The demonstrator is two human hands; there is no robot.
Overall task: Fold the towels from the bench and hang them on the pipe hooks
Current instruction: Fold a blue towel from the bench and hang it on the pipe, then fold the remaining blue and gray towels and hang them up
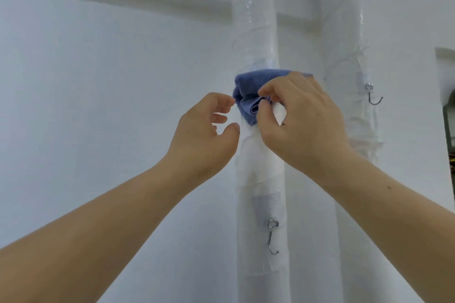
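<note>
My right hand [300, 120] pinches the bunched blue towel [248, 96] against the left white pipe [261, 167]; my left hand [209, 128] hovers just beside it, fingers loosely spread. Bare hooks [272, 238] hang below and right.

The towel [248, 96] is a plain medium blue, slightly violet in its folds, with no print or stripe. Both pipes, the nearer pipe [258, 32] and the right pipe [344, 32], are white, wrapped in a glossy clear film that catches pale highlights and shows faint wrinkle lines. The wall [98, 81] is white with a cool bluish-grey cast. The lower hook [272, 238] and the right hook [373, 96] are bare silver-grey metal, each on a translucent greyish pad. At the right edge a dark strip [451, 130] shows green and yellow flecks.
</note>
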